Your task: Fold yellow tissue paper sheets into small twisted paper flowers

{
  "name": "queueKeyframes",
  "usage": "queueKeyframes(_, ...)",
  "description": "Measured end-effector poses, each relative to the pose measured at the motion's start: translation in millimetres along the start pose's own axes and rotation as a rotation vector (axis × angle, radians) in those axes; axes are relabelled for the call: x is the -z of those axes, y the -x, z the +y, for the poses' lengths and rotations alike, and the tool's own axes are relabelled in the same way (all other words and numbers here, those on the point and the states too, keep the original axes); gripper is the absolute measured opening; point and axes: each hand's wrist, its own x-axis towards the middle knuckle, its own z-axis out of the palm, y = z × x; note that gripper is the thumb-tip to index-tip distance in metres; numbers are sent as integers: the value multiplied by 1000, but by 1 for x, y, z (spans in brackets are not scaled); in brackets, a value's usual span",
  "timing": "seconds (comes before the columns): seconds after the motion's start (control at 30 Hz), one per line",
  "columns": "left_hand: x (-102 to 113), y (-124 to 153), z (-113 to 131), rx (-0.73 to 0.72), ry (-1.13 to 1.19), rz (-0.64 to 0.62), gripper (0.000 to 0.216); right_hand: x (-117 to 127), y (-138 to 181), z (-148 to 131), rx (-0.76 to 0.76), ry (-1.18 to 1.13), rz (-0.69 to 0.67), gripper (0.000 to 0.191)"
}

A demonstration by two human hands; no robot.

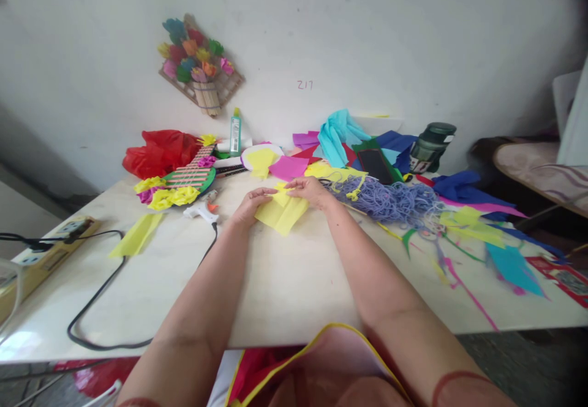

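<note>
Both of my hands hold a sheet of yellow crepe paper (283, 216) over the middle of the table. My left hand (254, 203) pinches its upper left edge. My right hand (311, 190) grips the upper right part between thumb and fingers. The top of the sheet looks gathered or folded between the fingertips, and its lower part spreads out toward me. A white glue gun (201, 212) lies left of my left hand. Behind my hands are a pink paper piece (288, 168) and another yellow paper piece (261, 160).
A power strip (57, 247) and black cord are at the left. A stick craft with yellow flowers (174, 197) stands behind the glue gun. Tangled purple yarn (390, 200), a green bottle (432, 148) and paper scraps cover the right. A glue bottle (236, 132) stands near the wall.
</note>
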Motion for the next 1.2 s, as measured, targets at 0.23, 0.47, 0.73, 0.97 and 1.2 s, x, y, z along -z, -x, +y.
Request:
queueKeyframes(0.23, 0, 0, -1, 8, -28, -4, 29, 0, -2, 3, 3, 41, 29, 19)
queueKeyframes(0.47, -3, 2, -1, 5, -80, -26, 28, 3, -6, 8, 12, 44, 5, 17)
queueKeyframes(0.73, -1, 1, -3, -15, -131, -12, 31, 3, -7, 10, -9, 44, -4, 22)
queueKeyframes(0.97, -2, 1, -2, 3, -131, -24, 31, 2, -6, 8, -1, 56, 3, 22)
queueKeyframes(1.2, -4, 2, -1, 19, -177, -24, 29, -2, -2, 4, 4, 101, -19, 25)
